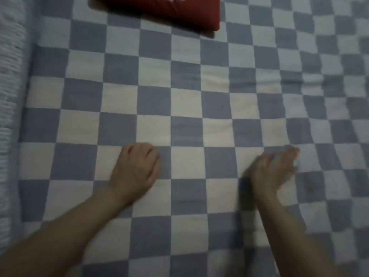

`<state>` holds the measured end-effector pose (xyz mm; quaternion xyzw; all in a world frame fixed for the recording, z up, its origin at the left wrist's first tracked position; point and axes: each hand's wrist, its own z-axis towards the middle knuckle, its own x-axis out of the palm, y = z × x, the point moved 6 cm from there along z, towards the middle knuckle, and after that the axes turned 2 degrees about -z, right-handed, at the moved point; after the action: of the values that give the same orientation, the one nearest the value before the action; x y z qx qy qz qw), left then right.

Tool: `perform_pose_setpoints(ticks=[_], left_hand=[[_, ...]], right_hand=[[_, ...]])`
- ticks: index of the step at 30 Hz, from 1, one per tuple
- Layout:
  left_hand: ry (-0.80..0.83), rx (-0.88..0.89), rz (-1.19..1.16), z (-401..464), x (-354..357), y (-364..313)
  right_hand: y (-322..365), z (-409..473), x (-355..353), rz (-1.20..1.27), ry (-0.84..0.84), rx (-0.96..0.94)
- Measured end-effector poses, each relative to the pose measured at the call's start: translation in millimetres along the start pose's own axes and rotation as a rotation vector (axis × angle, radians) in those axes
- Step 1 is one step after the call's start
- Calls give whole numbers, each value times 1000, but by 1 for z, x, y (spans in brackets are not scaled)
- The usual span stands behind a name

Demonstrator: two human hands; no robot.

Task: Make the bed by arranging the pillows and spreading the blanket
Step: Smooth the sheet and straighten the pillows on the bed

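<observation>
A blue-and-white checked blanket (187,100) covers the bed and fills most of the view. My left hand (137,168) rests palm down on it at lower centre-left, its fingers loosely bent. My right hand (273,168) lies over the blanket at lower right, fingers stretched out, blurred by motion. A red pillow (171,11) with pale stitching lies at the top centre on the blanket, partly cut off by the frame edge.
A pale ribbed fabric (10,96), perhaps another cover or the bed's side, runs along the left edge. The blanket shows light wrinkles at the right side.
</observation>
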<state>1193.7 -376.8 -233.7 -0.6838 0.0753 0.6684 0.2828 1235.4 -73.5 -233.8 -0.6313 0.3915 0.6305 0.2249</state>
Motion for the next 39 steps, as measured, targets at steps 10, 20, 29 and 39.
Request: perform_pose_setpoints(ticks=[10, 20, 29, 39], left_hand=[[327, 507, -4, -111, 115, -207], [46, 288, 73, 19, 36, -140], [34, -166, 181, 179, 20, -7], [35, 110, 209, 280, 99, -99]], right_hand=[[-211, -74, 24, -295, 112, -25], [-161, -3, -26, -26, 93, 41], [170, 76, -5, 173, 215, -747], [94, 230, 55, -128, 63, -510]])
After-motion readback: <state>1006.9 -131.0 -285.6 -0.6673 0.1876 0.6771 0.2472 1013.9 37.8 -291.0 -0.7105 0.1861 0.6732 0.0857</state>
